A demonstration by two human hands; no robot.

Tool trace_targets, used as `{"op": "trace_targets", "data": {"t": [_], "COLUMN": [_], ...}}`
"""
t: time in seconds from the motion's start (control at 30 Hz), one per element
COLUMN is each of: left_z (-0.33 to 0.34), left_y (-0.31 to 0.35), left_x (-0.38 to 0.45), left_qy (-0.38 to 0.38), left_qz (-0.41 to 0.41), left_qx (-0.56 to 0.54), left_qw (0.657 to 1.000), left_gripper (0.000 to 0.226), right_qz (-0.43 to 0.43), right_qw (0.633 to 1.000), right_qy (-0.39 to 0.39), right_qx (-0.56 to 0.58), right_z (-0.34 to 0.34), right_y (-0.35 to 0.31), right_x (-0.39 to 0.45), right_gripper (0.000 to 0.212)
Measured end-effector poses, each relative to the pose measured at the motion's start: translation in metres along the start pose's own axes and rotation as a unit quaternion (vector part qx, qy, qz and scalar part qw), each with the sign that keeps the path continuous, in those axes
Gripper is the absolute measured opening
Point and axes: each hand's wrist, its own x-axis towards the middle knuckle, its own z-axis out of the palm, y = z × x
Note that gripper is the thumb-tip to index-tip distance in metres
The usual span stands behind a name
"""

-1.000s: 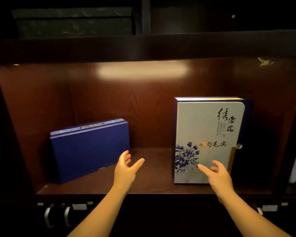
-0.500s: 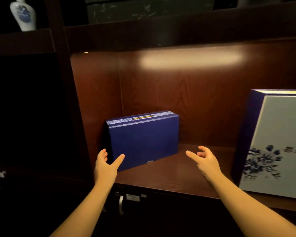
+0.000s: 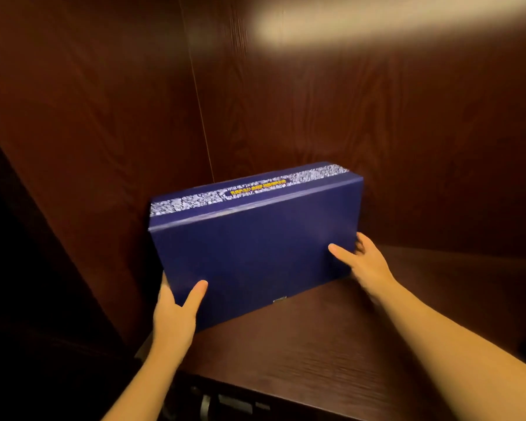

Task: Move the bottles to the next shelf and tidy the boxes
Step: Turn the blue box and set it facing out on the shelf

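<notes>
A dark blue box (image 3: pixel 255 247) with a silver-patterned strip and yellow lettering along its top stands on its long edge on the wooden shelf (image 3: pixel 316 344), angled into the left back corner. My left hand (image 3: pixel 176 317) grips its lower left corner, thumb on the front face, fingers behind the edge. At the box's right end my right hand (image 3: pixel 365 262) holds it, thumb on the front, fingers wrapped around the side. No bottles and no white flowered box are in view.
The cabinet's left side wall (image 3: pixel 104 147) stands close to the box's left end, the back panel (image 3: pixel 377 117) right behind it. Metal drawer handles (image 3: pixel 207 405) show below the shelf's front edge. Bare shelf stretches to the right of the box.
My view has moved in and left, and the white flowered box has dropped out of sight. Both hands, open in the air before, have closed on the two ends of the blue box.
</notes>
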Motion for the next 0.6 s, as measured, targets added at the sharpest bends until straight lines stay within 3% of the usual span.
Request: {"op": "trace_targets", "data": {"t": [0.07, 0.17, 0.37, 0.43, 0.5, 0.6], "left_z": [-0.001, 0.0, -0.007, -0.015, -0.023, -0.03], "left_y": [-0.005, 0.0, 0.012, 0.009, 0.01, 0.018], "left_x": [-0.001, -0.002, -0.029, -0.041, -0.042, -0.023], "left_qy": [0.004, 0.013, -0.004, -0.009, 0.01, 0.052], "left_qz": [0.001, 0.001, 0.018, 0.06, 0.086, 0.031], "left_qx": [0.007, 0.0, 0.016, 0.038, 0.035, -0.039], "left_qw": [1.0, 1.0, 1.0, 0.997, 0.996, 0.997], "left_gripper": [0.06, 0.057, 0.044, 0.049, 0.034, 0.035], "right_qz": [-0.012, -0.024, -0.006, -0.003, 0.009, 0.017], "right_qw": [1.0, 0.999, 1.0, 1.0, 0.999, 0.996], "right_qy": [-0.014, -0.012, -0.009, 0.006, 0.033, 0.064], "right_qx": [0.006, 0.026, 0.007, -0.009, -0.034, -0.052], "right_z": [0.006, 0.011, 0.004, 0.006, 0.009, 0.015], "right_y": [0.007, 0.007, -0.005, -0.008, -0.01, -0.017], "right_x": [0.004, 0.001, -0.007, -0.005, -0.006, -0.012], "right_gripper": [0.064, 0.057, 0.06, 0.068, 0.08, 0.085]}}
